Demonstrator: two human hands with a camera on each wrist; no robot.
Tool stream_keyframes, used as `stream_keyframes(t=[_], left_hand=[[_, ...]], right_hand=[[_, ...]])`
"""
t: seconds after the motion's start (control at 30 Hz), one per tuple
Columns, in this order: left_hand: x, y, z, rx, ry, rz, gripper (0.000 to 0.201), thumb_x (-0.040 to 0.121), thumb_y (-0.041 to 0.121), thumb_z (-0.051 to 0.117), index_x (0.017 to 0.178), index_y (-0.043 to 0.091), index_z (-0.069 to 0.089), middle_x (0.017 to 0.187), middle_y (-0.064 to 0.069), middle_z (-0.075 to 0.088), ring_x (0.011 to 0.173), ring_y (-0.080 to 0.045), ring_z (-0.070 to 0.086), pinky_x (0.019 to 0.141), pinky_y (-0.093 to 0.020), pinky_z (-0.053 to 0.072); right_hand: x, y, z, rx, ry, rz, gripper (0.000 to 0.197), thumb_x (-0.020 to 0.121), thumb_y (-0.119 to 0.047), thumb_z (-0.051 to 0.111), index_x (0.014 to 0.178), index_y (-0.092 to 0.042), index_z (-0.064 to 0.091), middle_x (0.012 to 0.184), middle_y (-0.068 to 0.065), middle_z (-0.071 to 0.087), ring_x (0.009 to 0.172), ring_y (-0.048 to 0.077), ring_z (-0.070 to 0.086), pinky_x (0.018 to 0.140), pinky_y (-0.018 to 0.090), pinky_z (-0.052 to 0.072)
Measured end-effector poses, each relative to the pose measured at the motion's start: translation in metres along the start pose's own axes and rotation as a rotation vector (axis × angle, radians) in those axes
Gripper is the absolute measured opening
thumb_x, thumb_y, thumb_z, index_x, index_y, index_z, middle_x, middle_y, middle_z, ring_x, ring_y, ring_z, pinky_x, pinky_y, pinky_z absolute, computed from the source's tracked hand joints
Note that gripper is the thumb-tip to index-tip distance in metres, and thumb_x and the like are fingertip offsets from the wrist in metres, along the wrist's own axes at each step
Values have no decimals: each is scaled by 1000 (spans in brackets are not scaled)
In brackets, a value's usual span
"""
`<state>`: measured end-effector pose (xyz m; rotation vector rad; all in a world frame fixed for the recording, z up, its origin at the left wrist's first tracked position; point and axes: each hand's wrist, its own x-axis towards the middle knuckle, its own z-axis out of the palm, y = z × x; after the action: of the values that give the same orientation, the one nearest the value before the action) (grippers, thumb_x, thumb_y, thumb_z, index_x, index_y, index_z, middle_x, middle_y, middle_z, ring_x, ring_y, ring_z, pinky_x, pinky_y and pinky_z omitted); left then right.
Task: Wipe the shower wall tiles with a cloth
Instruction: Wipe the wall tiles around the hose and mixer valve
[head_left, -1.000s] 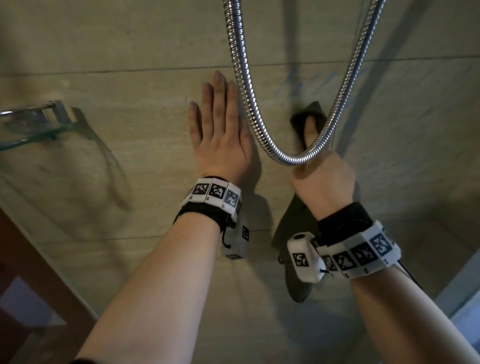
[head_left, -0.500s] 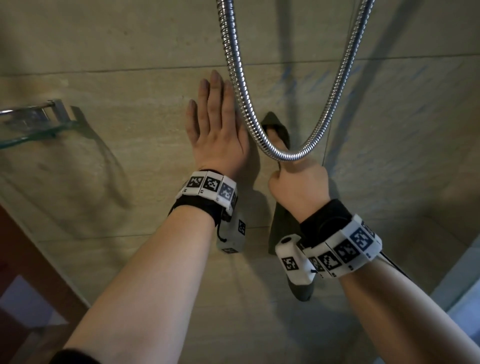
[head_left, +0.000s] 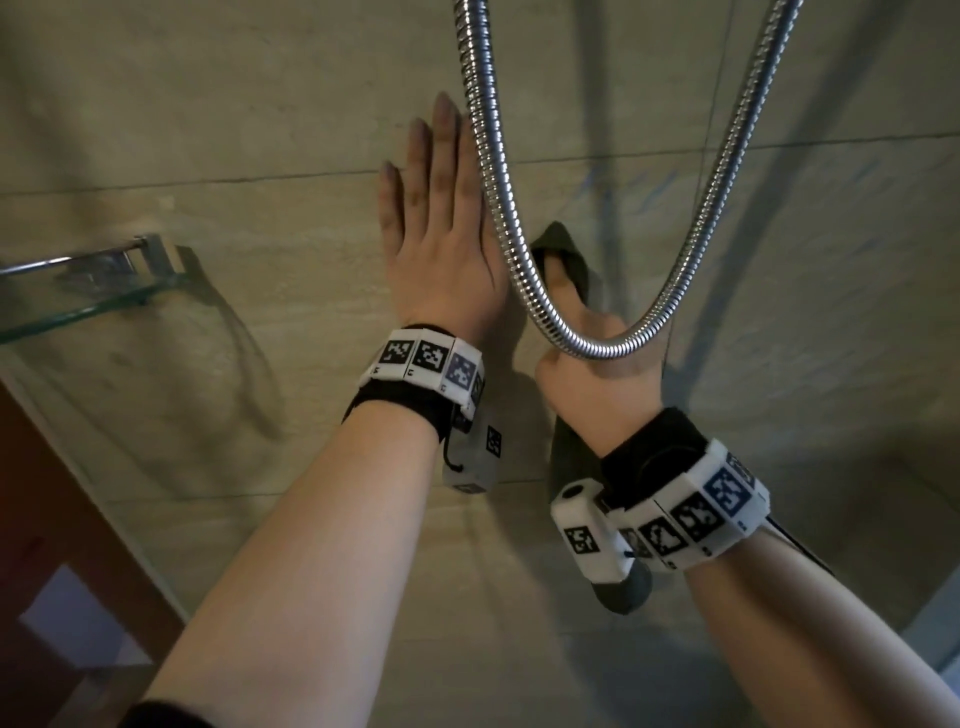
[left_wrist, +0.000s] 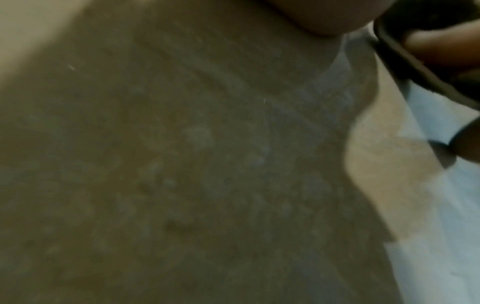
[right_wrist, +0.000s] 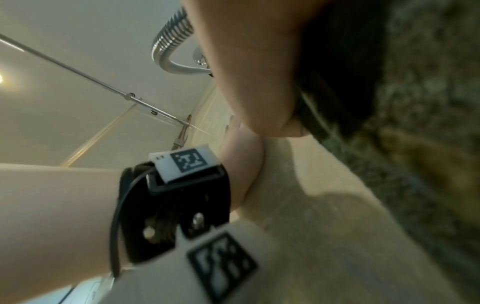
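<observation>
I see the wall tiles (head_left: 260, 322) as beige stone-look slabs, faintly veined, with a dull sheen and thin grout lines. The shower hose (head_left: 498, 208) at twelve o'clock is ribbed, polished metal, bright with reflections. At nine o'clock, the glass shelf (head_left: 62, 312) is clear and glossy, greenish at its edge, under a shiny metal rail (head_left: 78, 257). The cloth (head_left: 566, 249) is dark, matt fabric; from my right wrist view it looks coarse and nubbly. Both wristbands (head_left: 426, 364) look like matt white plastic on black fabric straps.
</observation>
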<state>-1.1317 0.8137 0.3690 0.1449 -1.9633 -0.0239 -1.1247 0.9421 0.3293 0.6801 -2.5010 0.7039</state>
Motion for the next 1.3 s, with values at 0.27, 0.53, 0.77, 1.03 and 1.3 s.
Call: stream_keyframes(t=[0.27, 0.53, 0.77, 1.03, 1.3], left_hand=[[1, -4, 9, 7, 6, -4, 54, 104, 29, 22, 154, 13, 9, 162, -8, 8, 149, -21, 3, 117, -36, -12], [0, -8, 18, 91, 37, 29, 62, 103, 35, 32, 154, 10, 7, 162, -9, 8, 148, -24, 1, 117, -37, -12], [1, -10, 22, 19, 104, 35, 57, 103, 28, 33, 153, 9, 13, 161, -11, 15, 146, -22, 4, 117, -35, -14], [1, -8, 22, 61, 76, 16, 62, 102, 29, 36, 154, 10, 8, 162, -9, 10, 148, -23, 3, 117, -37, -13], [1, -9, 20, 52, 61, 23, 62, 103, 30, 36, 154, 10, 8, 162, -10, 9, 147, -23, 2, 117, -37, -11]], right_hand=[[24, 5, -27, -48, 26, 91, 83, 90, -30, 53, 151, -29, -2, 93, 11, 58, 73, 27, 57, 70, 34, 48], [10, -11, -3, -15, -19, 25, 62, 88, -19, 50, 145, -20, 26, 79, 6, 55, 67, 25, 58, 61, 33, 51], [29, -2, -38, 25, 55, 41, 69, 94, -23, 49, 151, -21, 9, 112, 19, 60, 84, 29, 55, 70, 36, 41], [6, -8, -19, -79, -21, 112, 87, 87, -19, 50, 150, -18, -10, 78, 8, 55, 65, 25, 55, 62, 35, 50], [28, -5, -34, -9, 59, 28, 75, 92, -30, 46, 152, -22, 2, 90, 8, 54, 63, 19, 48, 59, 30, 41]])
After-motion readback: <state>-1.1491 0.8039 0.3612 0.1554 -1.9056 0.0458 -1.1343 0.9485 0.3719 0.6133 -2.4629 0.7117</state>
